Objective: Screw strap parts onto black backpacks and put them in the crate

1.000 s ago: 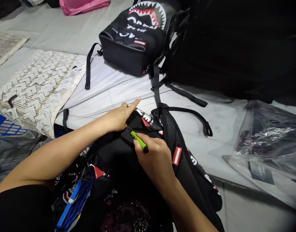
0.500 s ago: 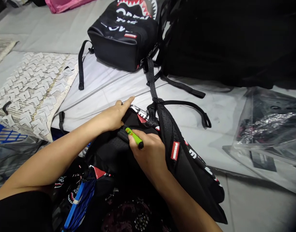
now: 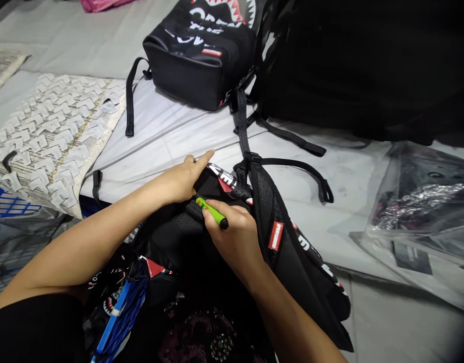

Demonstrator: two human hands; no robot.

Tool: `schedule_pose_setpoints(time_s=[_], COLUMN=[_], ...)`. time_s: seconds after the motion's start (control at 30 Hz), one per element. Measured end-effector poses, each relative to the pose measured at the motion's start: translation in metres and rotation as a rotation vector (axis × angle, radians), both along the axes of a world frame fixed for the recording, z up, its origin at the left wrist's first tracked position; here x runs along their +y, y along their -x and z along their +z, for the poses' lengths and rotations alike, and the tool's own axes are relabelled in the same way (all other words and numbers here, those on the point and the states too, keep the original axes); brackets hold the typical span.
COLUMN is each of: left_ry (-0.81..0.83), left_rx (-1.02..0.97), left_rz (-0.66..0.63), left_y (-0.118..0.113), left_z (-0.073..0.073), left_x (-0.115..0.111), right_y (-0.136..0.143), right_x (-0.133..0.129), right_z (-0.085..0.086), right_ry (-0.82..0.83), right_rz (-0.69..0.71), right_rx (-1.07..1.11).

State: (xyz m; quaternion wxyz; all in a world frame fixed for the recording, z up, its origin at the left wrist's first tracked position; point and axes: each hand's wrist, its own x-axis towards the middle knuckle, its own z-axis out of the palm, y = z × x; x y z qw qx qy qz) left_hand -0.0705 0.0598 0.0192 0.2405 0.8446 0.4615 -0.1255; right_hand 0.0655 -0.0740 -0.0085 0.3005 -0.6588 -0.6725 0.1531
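Observation:
In front of me lies a black backpack [image 3: 171,232] with a perforated padded strap and a red label. My left hand [image 3: 181,181] grips its upper edge, index finger stretched out and thumb pressed on the fabric. My right hand [image 3: 232,227] is closed around a green marker [image 3: 212,212] with a black end. Its other end points at the backpack, close to my left thumb; the very tip is hard to make out.
Another black backpack [image 3: 184,70] with white lettering lies behind on the table. White cut pieces cover a mat [image 3: 54,136] at left. A large black item [image 3: 360,65] and a clear plastic bag [image 3: 417,212] are at right. A blue crate [image 3: 116,312] stands below.
The view has shifted slightly. My hands keep nearly the same hold, and the marker stays at about the same spot on the backpack.

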Motion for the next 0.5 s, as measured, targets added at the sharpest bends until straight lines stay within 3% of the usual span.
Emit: schedule_pose_setpoints(time_s=[0.13, 0.3, 0.5], left_ry=[0.008, 0.013, 0.027], left_rx=[-0.001, 0.008, -0.014], left_rz=[0.003, 0.015, 0.02], left_y=[0.0004, -0.0002, 0.0007], left_z=[0.0005, 0.0022, 0.0014], left_x=[-0.0002, -0.0003, -0.0004], right_y=[-0.0003, 0.0021, 0.0007], right_x=[-0.0001, 0.0039, 0.0043], right_z=[0.0016, -0.0011, 0.0014], right_ry=[0.063, 0.024, 0.073], right_rz=[-0.044, 0.011, -0.016], right_rx=[-0.083, 0.043, -0.003])
